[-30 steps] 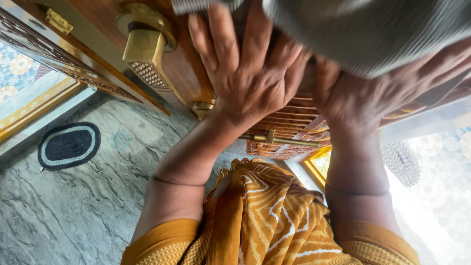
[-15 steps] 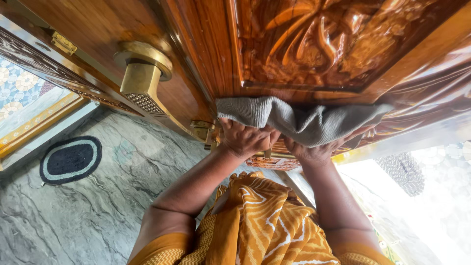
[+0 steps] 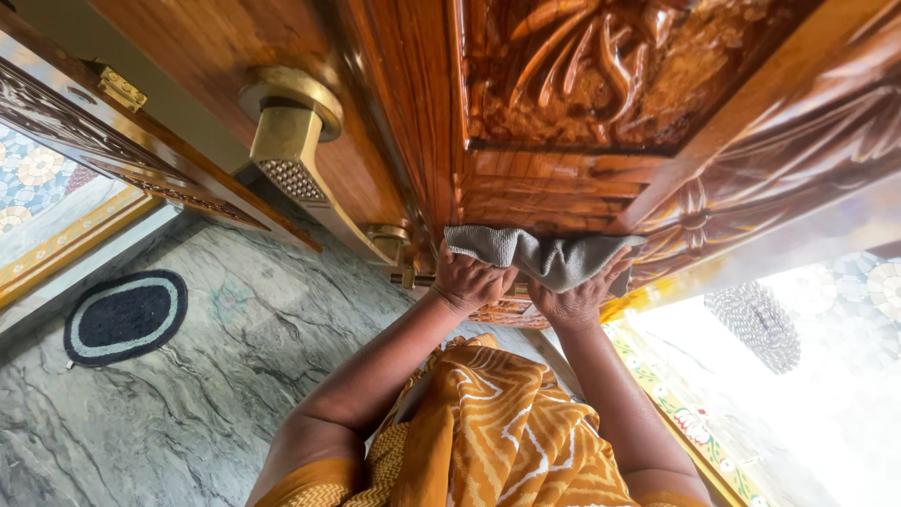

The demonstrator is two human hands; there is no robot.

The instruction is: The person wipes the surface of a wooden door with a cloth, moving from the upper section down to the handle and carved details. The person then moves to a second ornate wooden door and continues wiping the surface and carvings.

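Observation:
A grey cloth point(image 3: 544, 253) is pressed flat against the lower part of a carved, glossy wooden door point(image 3: 563, 103). My left hand point(image 3: 469, 280) grips the cloth's left end, close to a small brass latch point(image 3: 399, 246). My right hand point(image 3: 574, 299) holds the cloth's right end from below, fingers spread against the wood. Both arms reach down from orange patterned sleeves.
A large brass door handle point(image 3: 286, 131) juts out at upper left. Below lies a grey marble floor point(image 3: 169, 394) with a dark oval mat point(image 3: 125, 314). An orange patterned garment point(image 3: 497, 422) hangs between my arms. Bright tiled ground point(image 3: 826, 376) lies at the right.
The cloth and both hands have slid down the door, from close under the camera to the low edge of the carved panel. The cloth is bunched smaller than before.

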